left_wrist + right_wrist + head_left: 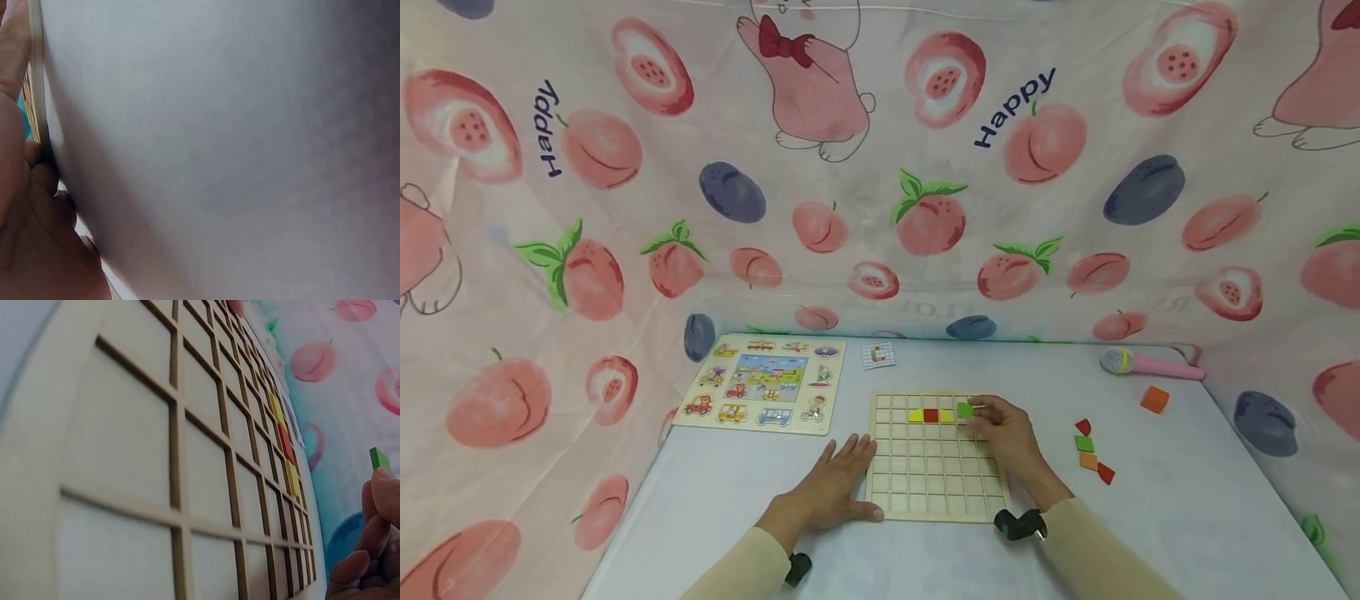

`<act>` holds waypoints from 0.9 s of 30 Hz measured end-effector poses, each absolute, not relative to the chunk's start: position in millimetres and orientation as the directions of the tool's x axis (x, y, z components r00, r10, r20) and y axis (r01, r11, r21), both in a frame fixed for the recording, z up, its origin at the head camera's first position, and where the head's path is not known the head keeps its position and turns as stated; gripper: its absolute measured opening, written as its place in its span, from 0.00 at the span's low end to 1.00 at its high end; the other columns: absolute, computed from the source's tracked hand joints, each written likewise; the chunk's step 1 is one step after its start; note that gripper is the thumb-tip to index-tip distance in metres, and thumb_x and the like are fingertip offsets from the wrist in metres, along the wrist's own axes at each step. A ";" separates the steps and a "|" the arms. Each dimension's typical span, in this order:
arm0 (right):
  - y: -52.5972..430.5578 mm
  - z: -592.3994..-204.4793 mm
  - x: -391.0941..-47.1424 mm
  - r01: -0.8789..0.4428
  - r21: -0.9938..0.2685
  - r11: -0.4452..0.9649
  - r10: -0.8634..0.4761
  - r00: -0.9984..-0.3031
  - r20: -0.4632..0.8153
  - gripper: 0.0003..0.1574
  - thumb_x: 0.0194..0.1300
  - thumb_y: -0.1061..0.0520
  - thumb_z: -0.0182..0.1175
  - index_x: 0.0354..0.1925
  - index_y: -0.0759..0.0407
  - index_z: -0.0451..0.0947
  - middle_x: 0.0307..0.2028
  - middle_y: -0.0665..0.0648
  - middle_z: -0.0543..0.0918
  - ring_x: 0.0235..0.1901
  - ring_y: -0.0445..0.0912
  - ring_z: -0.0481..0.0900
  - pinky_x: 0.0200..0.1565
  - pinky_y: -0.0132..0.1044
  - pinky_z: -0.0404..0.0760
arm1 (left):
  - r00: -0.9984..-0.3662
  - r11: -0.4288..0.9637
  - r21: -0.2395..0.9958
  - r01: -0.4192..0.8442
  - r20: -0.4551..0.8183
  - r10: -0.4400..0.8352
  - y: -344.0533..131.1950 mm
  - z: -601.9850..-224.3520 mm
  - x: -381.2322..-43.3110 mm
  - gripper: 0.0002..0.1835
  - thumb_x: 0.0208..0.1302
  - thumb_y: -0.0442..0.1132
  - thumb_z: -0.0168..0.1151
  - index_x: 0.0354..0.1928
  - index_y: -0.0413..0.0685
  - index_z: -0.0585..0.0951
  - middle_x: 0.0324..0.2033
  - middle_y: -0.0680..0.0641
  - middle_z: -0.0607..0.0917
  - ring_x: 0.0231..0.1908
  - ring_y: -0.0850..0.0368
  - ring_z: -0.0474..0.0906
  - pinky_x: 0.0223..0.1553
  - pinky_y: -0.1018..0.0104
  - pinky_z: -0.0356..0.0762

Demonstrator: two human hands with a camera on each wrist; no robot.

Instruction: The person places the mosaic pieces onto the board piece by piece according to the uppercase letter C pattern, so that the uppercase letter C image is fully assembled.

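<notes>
A wooden grid board [925, 479] lies flat on the white table. In one of its upper rows sit a red square tile [931, 416] and, on either side, a yellow tile [916, 416] and another yellow tile [947, 416]. My right hand [1011, 437] pinches a green square tile [965, 410] between thumb and fingers, near the board's upper right; the right wrist view shows this green tile [379, 459] standing up from the fingertips. My left hand [831, 492] rests with spread fingers against the board's left edge, thumb at the lower left corner.
Right of the board lie small red, green and orange pieces [1088, 461], an orange block [1155, 399] and a pink toy microphone [1157, 365]. At the back left lies a picture puzzle board [835, 387], with a small pattern card [878, 355] beside it. A fruit-print curtain [880, 208] hangs behind.
</notes>
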State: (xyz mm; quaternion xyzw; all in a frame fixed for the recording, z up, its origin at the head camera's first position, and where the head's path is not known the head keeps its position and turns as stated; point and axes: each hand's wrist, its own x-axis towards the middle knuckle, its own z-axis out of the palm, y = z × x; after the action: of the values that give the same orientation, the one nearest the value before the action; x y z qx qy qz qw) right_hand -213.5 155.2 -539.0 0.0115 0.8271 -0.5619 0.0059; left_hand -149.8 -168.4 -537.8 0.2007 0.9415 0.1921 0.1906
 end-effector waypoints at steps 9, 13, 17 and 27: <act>124.1 -539.8 -214.0 -0.006 -0.930 0.368 -0.034 -0.999 -0.007 0.19 0.69 0.65 0.68 0.58 0.58 0.84 0.48 0.61 0.89 0.46 0.46 0.85 0.44 0.27 0.82 | -0.844 0.841 0.442 0.311 -0.279 0.458 -167.4 -533.1 -150.4 0.61 0.59 0.69 0.70 0.85 0.49 0.53 0.85 0.49 0.51 0.85 0.48 0.41 0.85 0.43 0.35; 111.4 -542.2 -213.7 -0.001 -0.924 0.382 -0.038 -0.999 -0.015 0.18 0.68 0.64 0.70 0.56 0.56 0.86 0.45 0.58 0.90 0.44 0.46 0.86 0.45 0.31 0.83 | -0.842 0.845 0.434 0.314 -0.283 0.458 -167.2 -532.1 -150.9 0.61 0.59 0.69 0.70 0.85 0.49 0.52 0.85 0.49 0.51 0.85 0.49 0.41 0.86 0.44 0.35; 101.9 -545.5 -214.5 0.018 -0.923 0.383 -0.037 -0.999 -0.035 0.16 0.67 0.63 0.71 0.53 0.53 0.87 0.42 0.54 0.90 0.42 0.44 0.85 0.44 0.31 0.82 | -0.844 0.848 0.429 0.310 -0.287 0.454 -167.0 -530.9 -151.6 0.61 0.59 0.70 0.70 0.85 0.50 0.52 0.85 0.49 0.50 0.85 0.49 0.41 0.86 0.44 0.34; 89.4 -555.0 -216.5 0.006 -0.917 0.399 -0.005 -1.000 -0.009 0.16 0.64 0.63 0.73 0.50 0.51 0.89 0.39 0.50 0.89 0.40 0.42 0.83 0.41 0.29 0.83 | -0.841 0.847 0.438 0.302 -0.295 0.453 -165.5 -530.4 -151.0 0.61 0.60 0.70 0.70 0.85 0.50 0.52 0.85 0.49 0.51 0.85 0.49 0.41 0.86 0.43 0.35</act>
State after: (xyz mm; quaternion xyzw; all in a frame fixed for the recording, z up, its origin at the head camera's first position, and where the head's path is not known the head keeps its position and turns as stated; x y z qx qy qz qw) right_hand -216.5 89.4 -555.0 0.0003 0.8364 -0.5481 0.0054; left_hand -151.0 -165.5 -530.4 0.2008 0.9403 0.1906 0.1977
